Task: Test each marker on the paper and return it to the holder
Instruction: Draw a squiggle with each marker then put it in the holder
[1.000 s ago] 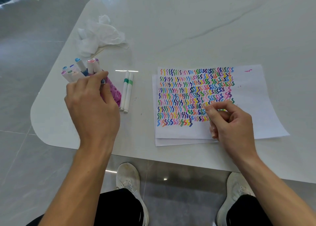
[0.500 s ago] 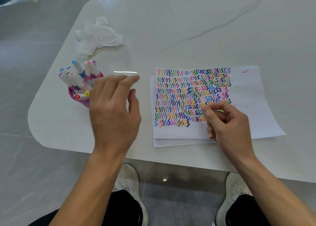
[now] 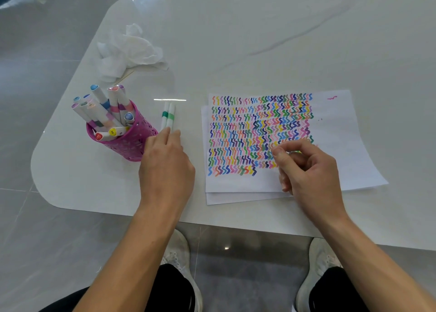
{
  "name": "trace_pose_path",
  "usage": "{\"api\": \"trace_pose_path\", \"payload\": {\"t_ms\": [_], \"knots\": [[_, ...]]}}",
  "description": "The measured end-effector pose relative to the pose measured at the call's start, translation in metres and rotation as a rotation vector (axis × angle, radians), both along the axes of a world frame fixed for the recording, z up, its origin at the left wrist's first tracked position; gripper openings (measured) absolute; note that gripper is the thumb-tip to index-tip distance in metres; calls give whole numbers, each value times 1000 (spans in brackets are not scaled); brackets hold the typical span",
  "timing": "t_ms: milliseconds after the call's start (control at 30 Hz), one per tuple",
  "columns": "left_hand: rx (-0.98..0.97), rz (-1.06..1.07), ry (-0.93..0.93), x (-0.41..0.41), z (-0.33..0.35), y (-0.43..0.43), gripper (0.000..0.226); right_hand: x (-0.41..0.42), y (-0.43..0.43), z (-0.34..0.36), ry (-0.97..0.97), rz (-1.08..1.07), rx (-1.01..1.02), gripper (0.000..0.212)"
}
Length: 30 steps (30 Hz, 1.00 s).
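Note:
A pink mesh holder stands on the left of the table with several white markers in it, their coloured caps up. Two white markers with green bands lie side by side just right of the holder. My left hand reaches over them, fingers stretched out and fingertips touching their near ends; both markers lie flat. The paper is covered with rows of coloured squiggles. My right hand rests on its lower part, thumb and fingers pinched on a small yellow-green piece that looks like a cap, mostly hidden.
A crumpled white tissue lies behind the holder, with a thin wooden stick beside it. The rounded table edge runs near my left wrist. A second sheet pokes out under the paper. My shoes show on the floor below.
My left hand left the holder and swung right, down onto the two green-banded markers. My right hand stayed pinched on the paper.

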<state>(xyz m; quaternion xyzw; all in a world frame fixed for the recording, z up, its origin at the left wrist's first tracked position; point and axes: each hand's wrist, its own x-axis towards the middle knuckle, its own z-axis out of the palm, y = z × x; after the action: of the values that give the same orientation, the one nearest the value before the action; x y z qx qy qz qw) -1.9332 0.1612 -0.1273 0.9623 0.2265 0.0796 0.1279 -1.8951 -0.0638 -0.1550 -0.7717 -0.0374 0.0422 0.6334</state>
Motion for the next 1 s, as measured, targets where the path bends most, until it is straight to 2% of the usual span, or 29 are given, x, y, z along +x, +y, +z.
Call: {"api": "trace_pose_path", "payload": {"t_ms": [167,433,567,800,900,1000], "knots": [[-4,22,-31,4,-2,3,38,0,0,-1,2,8,2,11],[-78,48,-13,5,-2,5,46,0,0,-3,2,19,13,11],[-147,40,-25,4,1,2,41,0,0,-4,5,26,7,10],[-119,3,-25,3,3,-5,35,-1,0,-3,3,45,-15,9],[-287,-9,-100,4,8,-9,34,-1,1,-1,4,61,-11,9],[-655,-68,-142,5,12,-18,26,-2,2,1,6,102,13,5]]}}
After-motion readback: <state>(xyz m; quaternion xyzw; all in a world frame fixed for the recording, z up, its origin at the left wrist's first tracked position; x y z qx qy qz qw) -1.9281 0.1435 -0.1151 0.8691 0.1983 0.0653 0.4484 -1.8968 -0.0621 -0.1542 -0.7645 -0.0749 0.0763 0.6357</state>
